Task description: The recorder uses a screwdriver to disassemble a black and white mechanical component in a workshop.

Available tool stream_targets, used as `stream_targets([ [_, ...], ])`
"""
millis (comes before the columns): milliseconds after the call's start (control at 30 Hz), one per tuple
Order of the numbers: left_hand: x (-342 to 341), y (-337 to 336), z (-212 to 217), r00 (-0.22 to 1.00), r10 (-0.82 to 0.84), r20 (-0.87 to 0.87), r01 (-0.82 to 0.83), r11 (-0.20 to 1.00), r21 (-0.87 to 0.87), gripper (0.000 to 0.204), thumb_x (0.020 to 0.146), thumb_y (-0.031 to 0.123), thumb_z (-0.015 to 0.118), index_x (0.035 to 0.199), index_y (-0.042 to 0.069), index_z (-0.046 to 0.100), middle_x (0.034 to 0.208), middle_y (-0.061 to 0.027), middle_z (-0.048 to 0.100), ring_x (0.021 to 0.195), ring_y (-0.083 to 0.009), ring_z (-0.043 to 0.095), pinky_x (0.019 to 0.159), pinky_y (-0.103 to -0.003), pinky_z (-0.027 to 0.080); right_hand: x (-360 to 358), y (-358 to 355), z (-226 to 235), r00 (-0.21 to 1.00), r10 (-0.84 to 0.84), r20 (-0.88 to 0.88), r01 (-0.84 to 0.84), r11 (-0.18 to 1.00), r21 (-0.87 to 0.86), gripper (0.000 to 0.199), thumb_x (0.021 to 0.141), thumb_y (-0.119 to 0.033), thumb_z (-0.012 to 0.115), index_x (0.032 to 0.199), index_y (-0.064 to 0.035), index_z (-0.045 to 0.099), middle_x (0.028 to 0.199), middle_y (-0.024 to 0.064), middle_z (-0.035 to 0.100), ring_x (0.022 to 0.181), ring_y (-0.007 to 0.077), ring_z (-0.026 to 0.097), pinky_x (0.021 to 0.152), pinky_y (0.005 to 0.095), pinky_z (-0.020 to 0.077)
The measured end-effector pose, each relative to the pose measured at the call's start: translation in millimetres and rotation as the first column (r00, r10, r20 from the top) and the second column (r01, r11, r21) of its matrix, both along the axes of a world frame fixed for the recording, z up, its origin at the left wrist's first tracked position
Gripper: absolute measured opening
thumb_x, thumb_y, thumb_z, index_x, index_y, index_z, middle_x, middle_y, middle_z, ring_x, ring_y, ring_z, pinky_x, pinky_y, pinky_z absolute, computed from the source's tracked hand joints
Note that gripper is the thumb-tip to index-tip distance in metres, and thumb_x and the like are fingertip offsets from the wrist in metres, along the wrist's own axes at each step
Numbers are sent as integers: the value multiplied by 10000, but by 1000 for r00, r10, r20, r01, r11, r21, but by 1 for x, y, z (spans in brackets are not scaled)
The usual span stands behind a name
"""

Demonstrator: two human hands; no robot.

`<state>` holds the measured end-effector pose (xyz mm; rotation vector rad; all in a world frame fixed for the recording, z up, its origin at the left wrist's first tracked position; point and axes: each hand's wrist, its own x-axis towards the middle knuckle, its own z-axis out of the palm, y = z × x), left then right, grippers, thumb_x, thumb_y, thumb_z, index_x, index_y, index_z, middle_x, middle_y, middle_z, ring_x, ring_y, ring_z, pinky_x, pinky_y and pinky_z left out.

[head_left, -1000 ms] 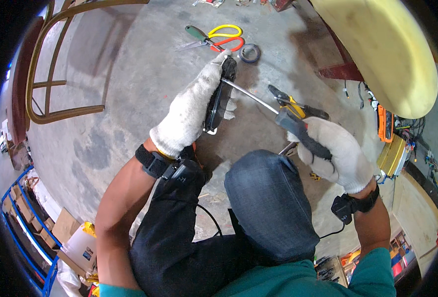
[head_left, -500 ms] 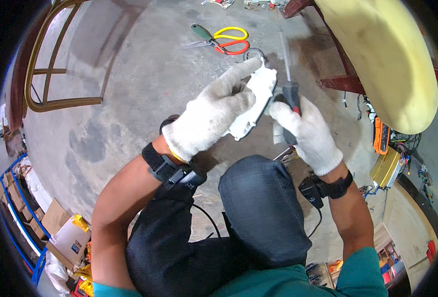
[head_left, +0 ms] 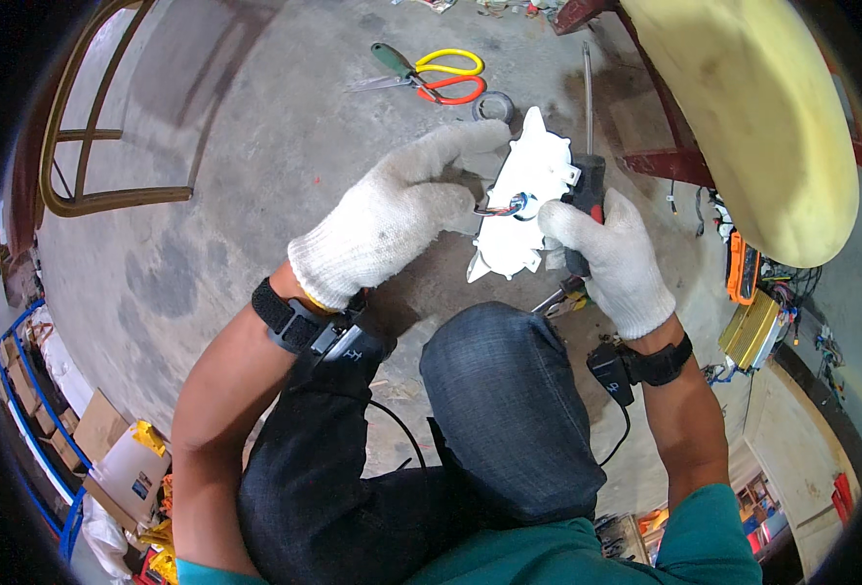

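Housing (head_left: 536, 161) sits between left grip (head_left: 392, 216) and right grip (head_left: 618, 258).

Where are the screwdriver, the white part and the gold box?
Screwdriver (head_left: 591, 172): head view, upper end of its dark handle.
White part (head_left: 531, 178): head view, middle of its white face, just above the wires.
Gold box (head_left: 751, 329): head view, middle of its ridged gold face.

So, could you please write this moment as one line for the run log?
left hand: at wires, grip unclear | right hand: holds screwdriver, touches white housing | floor: scissors, tape roll
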<state>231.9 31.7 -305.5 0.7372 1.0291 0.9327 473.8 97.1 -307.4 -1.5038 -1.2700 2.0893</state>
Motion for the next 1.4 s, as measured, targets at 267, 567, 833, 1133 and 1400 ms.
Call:
stream_targets([
  [267,-30,0,-18,926,152,-344,-193,977,-89,507,904,-52,542,1406,7,575,1312,-126,667,1126,-221,666,1059,-348,509,3,0,-1,995,-78,-66,79,997,5,233,926,-183,762,1080,-37,666,883,1,684,730,64,619,658,237,511],
  [567,0,-4,5,965,-197,-173,185,979,-81,620,971,351,736,1445,-6,556,1248,-79,685,1144,-160,631,978,-302,507,9,5,-2,997,-10,-79,15,998,57,305,912,-231,775,1112,-21,679,930,-22,673,783,55,589,695,234,488],
  [833,4,6,6,985,170,-21,-170,967,-190,418,1007,406,697,1228,53,662,905,12,688,730,-71,628,653,-235,514,-12,12,34,995,58,77,-81,938,337,324,969,-234,708,1200,-18,638,876,-26,629,708,48,559,620,235,475],
  [1133,-92,54,129,924,374,81,-383,906,181,303,1090,299,549,1240,58,655,1037,-14,710,950,-157,693,832,-336,564,-18,-2,145,982,-167,-88,189,854,486,323,1028,-218,599,1247,18,577,937,34,643,674,95,582,608,247,471],
  [1400,5,38,226,892,435,123,-445,893,71,139,1050,165,547,1166,105,595,994,-47,683,861,-161,665,724,-306,554,-45,-10,139,939,-249,-238,282,952,118,131,961,-226,734,1006,-103,725,757,-44,636,638,56,554,599,237,443],
])
